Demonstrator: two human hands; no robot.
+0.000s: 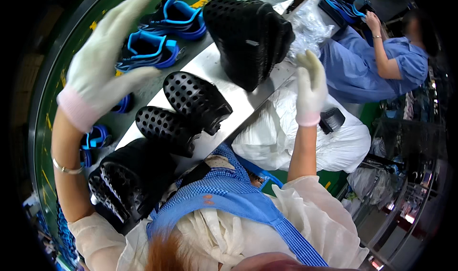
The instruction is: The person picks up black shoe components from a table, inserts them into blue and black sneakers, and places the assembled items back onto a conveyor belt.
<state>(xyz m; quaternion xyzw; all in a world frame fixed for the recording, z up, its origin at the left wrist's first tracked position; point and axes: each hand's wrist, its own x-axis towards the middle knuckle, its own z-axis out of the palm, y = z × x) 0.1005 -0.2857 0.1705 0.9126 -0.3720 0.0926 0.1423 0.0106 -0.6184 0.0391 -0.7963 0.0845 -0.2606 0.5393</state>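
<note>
Fingers of both gloved hands were spread apart & empty: left hand [102, 63] was raised, palm open, over the conveyor belt [62, 56] where blue-and-black sandals [150, 49] rode past; right hand [310, 87] was lifted, fingers loosely together but clamped on nothing, just above the far edge of the metal surface [238, 97]. Nearest work items were two black perforated clogs [191, 109] lying side by side mid-surface, toes pointing toward the belt, w/ a tall stack of the same clogs [250, 39] leaning at the far end & another black pile [129, 180] near the person's body, partly hidden by the blue checked apron [229, 190]. A white bag [305, 142] sat beside the surface on the right w/ a small black piece [331, 119] resting on it; a co-worker in blue [377, 63] sat well apart beyond. Judging from this, the hands were between grips, so doing it well meant: bring each hand down onto one clog at a time, grip across the body rather than the thin heel edge, since the soft foam would likely flex & slip in cotton gloves. Keep the left forearm clear of the moving belt & its sandals. Avoid bumping the leaning stack w/ the right hand, as it looked apt to topple toward the surface edge. Whether the near pile was stable couldn't be told.
</note>
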